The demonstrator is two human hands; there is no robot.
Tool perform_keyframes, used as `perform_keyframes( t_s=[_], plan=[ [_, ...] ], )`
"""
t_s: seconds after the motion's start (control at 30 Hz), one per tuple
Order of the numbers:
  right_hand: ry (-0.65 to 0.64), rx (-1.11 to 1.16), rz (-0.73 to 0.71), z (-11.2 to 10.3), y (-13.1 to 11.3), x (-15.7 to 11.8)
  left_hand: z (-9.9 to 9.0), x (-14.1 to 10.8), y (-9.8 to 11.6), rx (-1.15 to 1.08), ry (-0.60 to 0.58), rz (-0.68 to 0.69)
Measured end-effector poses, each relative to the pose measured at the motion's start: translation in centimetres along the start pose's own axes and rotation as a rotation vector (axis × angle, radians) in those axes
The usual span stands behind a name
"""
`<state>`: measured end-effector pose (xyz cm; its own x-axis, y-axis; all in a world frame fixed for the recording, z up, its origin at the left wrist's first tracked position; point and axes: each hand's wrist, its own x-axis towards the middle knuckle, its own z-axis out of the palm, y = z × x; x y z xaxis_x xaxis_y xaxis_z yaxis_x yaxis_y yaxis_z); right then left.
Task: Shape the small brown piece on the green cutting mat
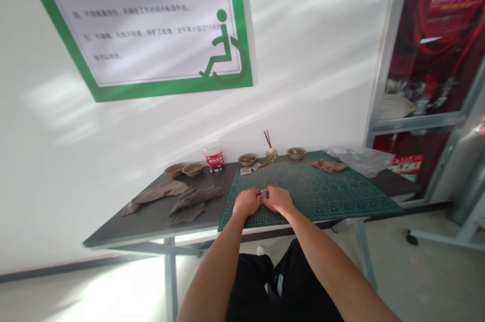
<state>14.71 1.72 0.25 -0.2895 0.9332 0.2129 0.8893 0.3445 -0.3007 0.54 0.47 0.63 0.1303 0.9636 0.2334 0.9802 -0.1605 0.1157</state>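
My left hand (247, 202) and my right hand (278, 199) rest close together near the front of a green cutting mat (322, 196). Their fingers pinch a small grey object (264, 193) between them, and the hands hide most of it. I cannot tell what it is. Farther back on the mat lies a crumpled brownish cloth or piece (329, 165). Several flat grey-brown wood-like slabs (185, 202) lie on the dark table (151, 226) to the left of my left hand.
Small tan bowls (247, 160) stand along the back of the table, with a small jar holding thin sticks (271, 154) and a white tub with a red label (214, 156). A clear plastic bag (359, 161) lies at the back right. A wall sign hangs above.
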Motion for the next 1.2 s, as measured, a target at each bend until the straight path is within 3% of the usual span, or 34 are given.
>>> perform_keyframes(
  t_s=[0.23,0.5,0.93,1.2],
  plan=[
    [-0.008,-0.012,0.057,0.3,0.0,0.6,-0.1,0.0,0.1,0.006,-0.019,0.0],
    [-0.037,0.003,-0.066,-0.5,0.0,0.0,-0.1,-0.1,0.1,-0.018,-0.012,-0.003],
    [0.022,-0.006,0.062,0.5,0.1,0.6,0.1,0.0,-0.1,0.011,-0.006,0.003],
    [0.001,0.011,-0.065,0.2,0.4,0.6,0.5,0.2,-0.5,-0.007,0.021,0.025]
  ],
)
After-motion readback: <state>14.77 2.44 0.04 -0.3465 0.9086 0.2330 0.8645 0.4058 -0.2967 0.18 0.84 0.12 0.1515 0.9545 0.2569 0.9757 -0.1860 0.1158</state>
